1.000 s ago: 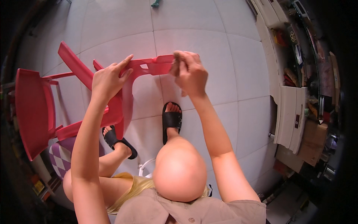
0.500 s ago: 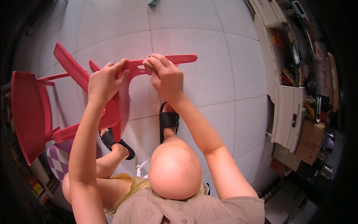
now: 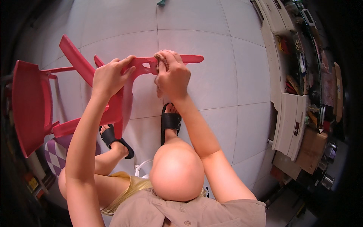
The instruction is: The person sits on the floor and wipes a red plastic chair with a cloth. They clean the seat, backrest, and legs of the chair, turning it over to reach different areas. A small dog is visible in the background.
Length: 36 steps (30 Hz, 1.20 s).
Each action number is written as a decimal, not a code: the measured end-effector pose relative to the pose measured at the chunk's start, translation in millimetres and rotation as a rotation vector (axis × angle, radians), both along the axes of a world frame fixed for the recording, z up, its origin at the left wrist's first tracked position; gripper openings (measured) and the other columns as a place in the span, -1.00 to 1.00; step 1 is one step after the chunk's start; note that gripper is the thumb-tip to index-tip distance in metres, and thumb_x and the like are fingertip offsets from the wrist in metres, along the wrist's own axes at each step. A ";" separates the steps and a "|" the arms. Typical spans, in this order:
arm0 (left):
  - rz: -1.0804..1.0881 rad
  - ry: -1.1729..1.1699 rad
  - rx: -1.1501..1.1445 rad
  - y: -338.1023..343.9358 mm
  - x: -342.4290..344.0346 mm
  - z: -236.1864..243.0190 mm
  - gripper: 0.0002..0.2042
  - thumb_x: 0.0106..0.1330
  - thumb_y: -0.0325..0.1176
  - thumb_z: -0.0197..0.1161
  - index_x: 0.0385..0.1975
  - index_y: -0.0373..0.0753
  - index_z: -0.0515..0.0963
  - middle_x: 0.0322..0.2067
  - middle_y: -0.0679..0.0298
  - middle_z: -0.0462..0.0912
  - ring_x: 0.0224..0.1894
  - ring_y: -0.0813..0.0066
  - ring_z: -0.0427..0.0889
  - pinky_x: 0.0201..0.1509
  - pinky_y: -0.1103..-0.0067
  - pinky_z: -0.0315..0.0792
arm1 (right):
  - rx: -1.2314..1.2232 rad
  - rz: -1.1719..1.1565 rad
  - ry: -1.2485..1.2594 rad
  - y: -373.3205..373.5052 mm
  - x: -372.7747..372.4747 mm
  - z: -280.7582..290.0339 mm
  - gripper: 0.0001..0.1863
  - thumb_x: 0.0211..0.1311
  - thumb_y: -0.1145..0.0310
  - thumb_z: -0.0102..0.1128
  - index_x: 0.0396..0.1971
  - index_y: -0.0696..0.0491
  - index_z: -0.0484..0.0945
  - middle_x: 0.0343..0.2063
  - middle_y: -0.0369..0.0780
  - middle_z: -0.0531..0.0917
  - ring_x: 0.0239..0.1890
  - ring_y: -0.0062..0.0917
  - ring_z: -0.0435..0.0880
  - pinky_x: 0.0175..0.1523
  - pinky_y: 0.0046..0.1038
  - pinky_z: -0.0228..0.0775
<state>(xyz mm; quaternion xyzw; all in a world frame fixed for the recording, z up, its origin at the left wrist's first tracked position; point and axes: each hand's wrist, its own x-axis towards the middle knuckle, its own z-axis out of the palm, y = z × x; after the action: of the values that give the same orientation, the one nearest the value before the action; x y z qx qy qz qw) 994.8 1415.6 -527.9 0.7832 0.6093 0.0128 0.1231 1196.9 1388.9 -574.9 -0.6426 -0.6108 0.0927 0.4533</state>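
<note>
A red plastic chair lies tipped over in front of me, with its backrest to the left and its legs pointing away and to the right. My left hand grips the chair's edge near the base of a leg, thumb and fingers closed around it. In my right hand is a bunched brownish cloth, pressed around the chair leg that runs out to the right. One loose end of the cloth hangs below my fingers. My right fingertips are partly hidden behind the leg and cloth.
My feet in black slippers rest on pale floor tiles. A purple-and-white checked seat is at the lower left. White drawers and cluttered shelves line the right side. A small green object lies far ahead.
My right hand has turned slightly on the leg, so more of the brownish cloth shows. My left hand keeps its grip. The view has shifted a little.
</note>
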 end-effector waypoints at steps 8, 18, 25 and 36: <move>0.024 -0.031 -0.018 0.4 -2.3 -0.2 -0.61 0.42 0.06 0.19 0.22 0.25 0.56 -0.34 0.29 0.64 -0.34 0.30 0.70 -0.24 0.38 0.56 | -0.110 0.010 0.058 -1.5 81.8 -6.0 -0.88 0.30 0.44 0.26 -0.23 -0.06 0.73 -0.17 -0.30 0.76 -0.25 -0.38 0.77 -0.22 -0.41 0.63; 0.011 -0.067 -0.001 0.8 -5.1 -6.8 -0.63 0.41 0.04 0.22 0.19 0.27 0.57 -0.33 0.29 0.67 -0.35 0.24 0.71 -0.23 0.36 0.57 | 0.144 0.248 -0.163 -14.6 17.6 -11.4 -0.79 0.11 0.49 0.33 -0.24 -0.08 0.70 -0.21 -0.28 0.75 -0.26 -0.36 0.77 -0.23 -0.35 0.64; -0.019 -0.053 0.012 0.7 -7.6 -6.9 -0.64 0.42 0.01 0.22 0.18 0.26 0.57 -0.35 0.26 0.66 -0.39 0.22 0.70 -0.27 0.34 0.56 | -0.012 -0.054 0.026 -7.9 76.9 -8.6 -0.83 0.24 0.51 0.33 -0.18 0.00 0.72 -0.14 -0.24 0.74 -0.18 -0.38 0.72 -0.04 -0.39 0.59; -0.007 -0.088 0.043 0.5 -11.5 -10.3 -0.64 0.40 0.00 0.23 0.17 0.21 0.61 -0.33 0.27 0.68 -0.40 0.22 0.71 -0.30 0.37 0.59 | 0.094 0.240 0.023 -7.8 24.9 10.7 -0.82 0.18 0.48 0.36 -0.22 -0.05 0.74 -0.18 -0.34 0.75 -0.22 -0.36 0.70 -0.16 -0.38 0.59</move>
<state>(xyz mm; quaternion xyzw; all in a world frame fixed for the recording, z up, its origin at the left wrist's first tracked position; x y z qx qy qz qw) 983.3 1416.1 -538.2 0.7864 0.6003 0.0596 0.1330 1221.8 1381.1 -564.2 -0.5420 -0.6815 0.1249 0.4756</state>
